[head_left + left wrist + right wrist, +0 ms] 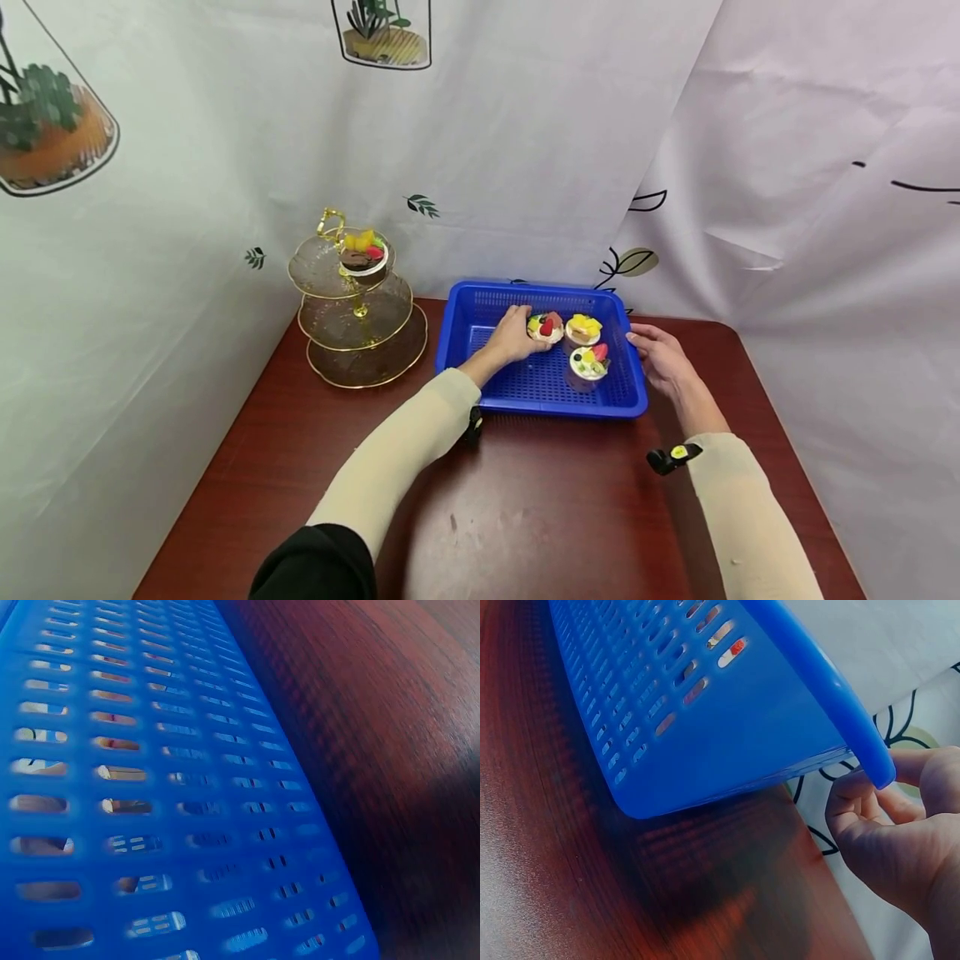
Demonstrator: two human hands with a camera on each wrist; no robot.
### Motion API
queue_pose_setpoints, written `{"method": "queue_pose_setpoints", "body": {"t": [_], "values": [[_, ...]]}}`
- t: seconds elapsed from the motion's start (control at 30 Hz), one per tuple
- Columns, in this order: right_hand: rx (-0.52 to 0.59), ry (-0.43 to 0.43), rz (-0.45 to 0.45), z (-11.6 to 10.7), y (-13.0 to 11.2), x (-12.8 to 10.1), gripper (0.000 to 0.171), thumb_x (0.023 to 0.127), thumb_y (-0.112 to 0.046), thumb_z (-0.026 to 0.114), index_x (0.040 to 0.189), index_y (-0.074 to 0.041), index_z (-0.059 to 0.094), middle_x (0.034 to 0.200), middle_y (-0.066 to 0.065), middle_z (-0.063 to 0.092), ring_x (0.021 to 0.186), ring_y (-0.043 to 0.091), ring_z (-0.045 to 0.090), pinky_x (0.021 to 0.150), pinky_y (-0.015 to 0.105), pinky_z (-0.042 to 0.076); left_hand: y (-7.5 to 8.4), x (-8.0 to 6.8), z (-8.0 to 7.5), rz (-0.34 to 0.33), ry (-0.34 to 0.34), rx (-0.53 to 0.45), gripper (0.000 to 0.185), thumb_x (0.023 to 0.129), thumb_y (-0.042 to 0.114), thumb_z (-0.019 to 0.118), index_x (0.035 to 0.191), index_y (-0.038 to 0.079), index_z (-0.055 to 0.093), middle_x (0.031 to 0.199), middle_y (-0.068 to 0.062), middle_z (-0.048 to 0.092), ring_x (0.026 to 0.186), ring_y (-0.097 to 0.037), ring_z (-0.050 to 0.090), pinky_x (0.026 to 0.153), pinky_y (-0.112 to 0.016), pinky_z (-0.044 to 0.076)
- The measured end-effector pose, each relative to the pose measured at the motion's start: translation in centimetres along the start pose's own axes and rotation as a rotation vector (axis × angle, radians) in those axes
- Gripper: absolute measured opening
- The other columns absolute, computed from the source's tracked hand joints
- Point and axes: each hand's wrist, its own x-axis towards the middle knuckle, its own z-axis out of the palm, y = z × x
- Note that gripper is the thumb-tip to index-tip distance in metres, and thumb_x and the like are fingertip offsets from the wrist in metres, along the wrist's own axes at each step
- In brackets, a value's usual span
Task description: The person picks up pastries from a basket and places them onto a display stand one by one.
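Observation:
A blue perforated basket (540,290) stands on a dark red table (540,500) and holds three fruit-topped cupcakes. My left hand (517,333) reaches inside and grips the left cupcake (545,327), the one with a strawberry. Beside it sit a yellow-topped cupcake (583,330) and a white one (589,363) nearer me. My right hand (654,352) rests against the outside of the basket's right rim with loosely curled fingers. In the right wrist view that hand (889,825) sits at the basket (727,750) corner. The left wrist view shows only basket wall (150,787) and table (390,750).
A three-tier glass stand with gold trim (358,325) stands left of the basket, one cupcake (364,252) on its top tier. White printed curtains close the back and both sides. Bare table stretches toward me.

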Motion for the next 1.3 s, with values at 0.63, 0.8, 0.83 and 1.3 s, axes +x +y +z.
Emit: {"method": "queue_pose_setpoints", "body": {"t": [0.63,0.8,0.83,1.3], "values": [[-0.02,0.008,-0.005,0.0,0.0,0.0,0.023,0.109,-0.012,0.061,0.131,-0.007,0.055,0.095,-0.003,0.074,0.08,0.01,0.07,0.072,0.026,0.061,-0.2,-0.3,1.3,-0.012,0.048,0.032,0.072,0.091,0.041,0.084,0.144,0.004,0.051,0.139,-0.015,0.05,0.121,-0.027,0.061,0.105,-0.037,0.051],[-0.026,0.011,-0.004,-0.1,0.1,0.0,0.022,0.108,-0.012,0.061,0.129,-0.008,0.056,0.095,-0.003,0.074,0.079,0.01,0.07,0.071,0.026,0.061,-0.3,-0.3,1.4,-0.012,0.047,0.026,0.074,0.089,0.041,0.086,0.144,0.004,0.051,0.139,-0.015,0.048,0.121,-0.027,0.061,0.105,-0.036,0.051],[-0.028,0.012,-0.006,0.0,0.1,0.0,0.023,0.109,-0.012,0.061,0.13,-0.007,0.056,0.095,-0.003,0.074,0.079,0.01,0.07,0.071,0.026,0.061,-0.3,-0.3,1.4,-0.007,0.048,0.024,0.075,0.089,0.04,0.086,0.144,0.004,0.051,0.139,-0.015,0.049,0.121,-0.027,0.061,0.106,-0.036,0.051],[-0.026,0.01,-0.009,0.0,0.0,-0.2,0.032,0.109,-0.014,0.061,0.139,-0.005,0.053,0.099,-0.004,0.074,0.082,0.01,0.07,0.074,0.026,0.061,-0.3,-0.4,1.1,0.043,0.01,-0.026,0.078,0.092,0.033,0.084,0.153,0.001,0.047,0.146,-0.016,0.054,0.134,-0.029,0.055,0.114,-0.038,0.044]]}}
